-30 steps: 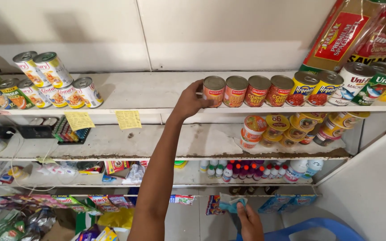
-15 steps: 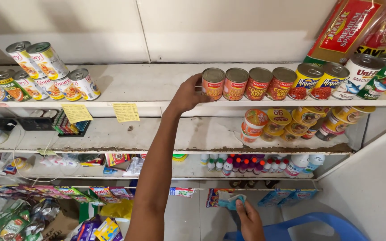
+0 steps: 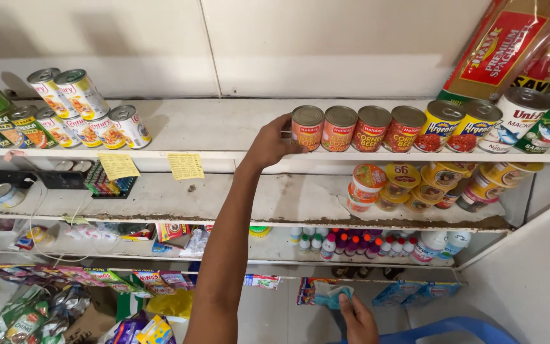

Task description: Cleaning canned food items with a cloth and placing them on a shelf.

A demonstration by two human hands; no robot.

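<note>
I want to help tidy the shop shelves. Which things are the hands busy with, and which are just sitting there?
In hand:
- left hand touching the red-labelled round tin can on the top white shelf
- right hand holding a light blue cloth

Just sitting there:
- yellow-labelled tin cans
- stacked cup noodles
- small bottles with coloured caps
- yellow paper notes

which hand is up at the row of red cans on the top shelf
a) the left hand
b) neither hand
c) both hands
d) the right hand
a: the left hand reaches up and touches the leftmost red-labelled round metal can on the white top shelf, while the right hand stays low holding a light blue cloth.
</note>
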